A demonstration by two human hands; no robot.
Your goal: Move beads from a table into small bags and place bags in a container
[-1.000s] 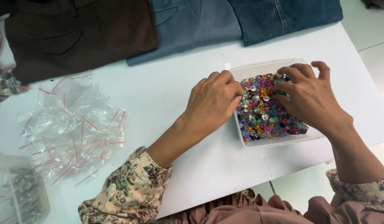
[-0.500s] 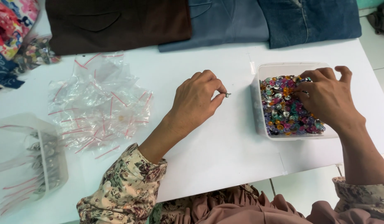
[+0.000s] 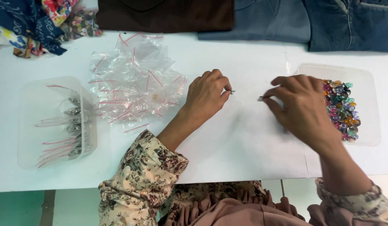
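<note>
My left hand (image 3: 208,95) rests on the white table (image 3: 227,146), fingers curled, pinching a tiny metal piece (image 3: 232,92) between thumb and forefinger. My right hand (image 3: 302,109) hovers a little to the right of it, left of the clear plastic tray (image 3: 365,75), and pinches a small bead (image 3: 260,99) at its fingertips. The two hands are a short gap apart. The tray holds a heap of many-coloured shiny beads (image 3: 342,106).
A pile of small clear zip bags (image 3: 133,81) with red seal strips lies left of my left hand. A clear tub (image 3: 55,121) of filled bags stands at the far left. Folded brown and denim cloth (image 3: 269,19) and patterned fabric (image 3: 30,23) line the far edge.
Both hands left the bead tray and moved left over the table, each pinching a small piece. My view shifted left, bringing the tub at the far left into sight.
</note>
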